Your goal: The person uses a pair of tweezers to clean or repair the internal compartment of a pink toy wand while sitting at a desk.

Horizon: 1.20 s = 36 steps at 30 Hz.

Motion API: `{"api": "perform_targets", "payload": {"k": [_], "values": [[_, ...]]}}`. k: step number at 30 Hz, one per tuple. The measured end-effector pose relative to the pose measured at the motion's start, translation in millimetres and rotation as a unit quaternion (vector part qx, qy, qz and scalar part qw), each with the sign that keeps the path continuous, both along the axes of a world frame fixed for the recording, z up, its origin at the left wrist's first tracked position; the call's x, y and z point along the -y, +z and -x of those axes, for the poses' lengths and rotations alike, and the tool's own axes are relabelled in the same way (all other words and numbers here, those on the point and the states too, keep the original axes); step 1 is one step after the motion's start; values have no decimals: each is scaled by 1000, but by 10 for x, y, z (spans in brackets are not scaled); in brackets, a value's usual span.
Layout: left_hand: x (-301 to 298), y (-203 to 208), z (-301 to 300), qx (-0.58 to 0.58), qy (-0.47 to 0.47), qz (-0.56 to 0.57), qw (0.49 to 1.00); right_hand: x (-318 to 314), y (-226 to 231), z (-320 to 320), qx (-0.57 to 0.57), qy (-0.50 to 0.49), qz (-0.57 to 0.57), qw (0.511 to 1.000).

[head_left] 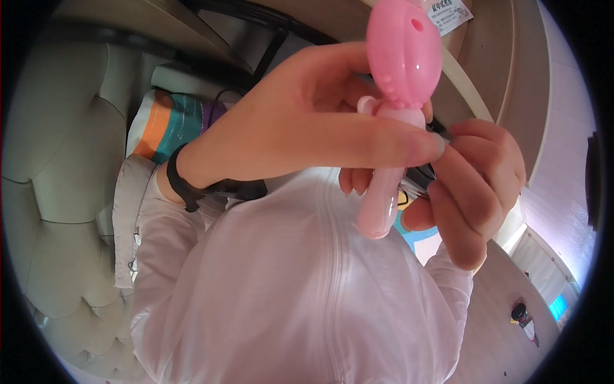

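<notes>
A pink plastic toy wand (404, 57) is held up in front of my chest, with a glossy rounded, ridged head and a paler pink handle slanting down. My left hand (320, 128) is closed round the upper handle, thumb across the front and fingers behind it. Close beside the handle, my right hand (476, 185) has its fingers curled together. A dark and silvery bit shows between the handle and those fingers, too small to name. What the right fingertips grip is hidden. A black band (182, 179) circles my left wrist.
A pale tufted padded seat (64, 211) fills the left side. Next to it lies an orange, teal and purple striped cloth item (173, 125). A printed white paper (451, 18) is at the top. Toward the lower right lies a small dark-topped object (523, 317).
</notes>
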<state>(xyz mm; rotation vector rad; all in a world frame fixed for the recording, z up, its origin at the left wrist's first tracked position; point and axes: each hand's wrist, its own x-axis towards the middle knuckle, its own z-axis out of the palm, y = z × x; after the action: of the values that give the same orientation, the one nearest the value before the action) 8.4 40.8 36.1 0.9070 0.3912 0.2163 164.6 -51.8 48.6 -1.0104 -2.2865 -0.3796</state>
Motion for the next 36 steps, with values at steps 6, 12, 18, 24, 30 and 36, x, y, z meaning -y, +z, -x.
{"api": "perform_targets", "payload": {"k": [6, 12, 18, 24, 30, 36], "values": [[-1, -22, -10, 6, -35, 26, 999, 29, 20, -19, 24, 12, 9, 1000], [46, -123, -20, 72, 63, -85, 992, 32, -24, -101, 9, -16, 15, 1000], [62, -199, 54, 193, 120, -471, 853, 71, -95, 25, -142, -116, 116, 976], [243, -576, -226, 305, 373, -685, 546, 92, -186, 222, -383, -157, 167, 895], [134, -677, -223, 315, 341, -678, 570, 116, -130, 329, -731, -79, 398, 549], [-24, -344, -28, 164, 25, -494, 853, 131, -138, 73, -386, -151, 101, 905]]}}
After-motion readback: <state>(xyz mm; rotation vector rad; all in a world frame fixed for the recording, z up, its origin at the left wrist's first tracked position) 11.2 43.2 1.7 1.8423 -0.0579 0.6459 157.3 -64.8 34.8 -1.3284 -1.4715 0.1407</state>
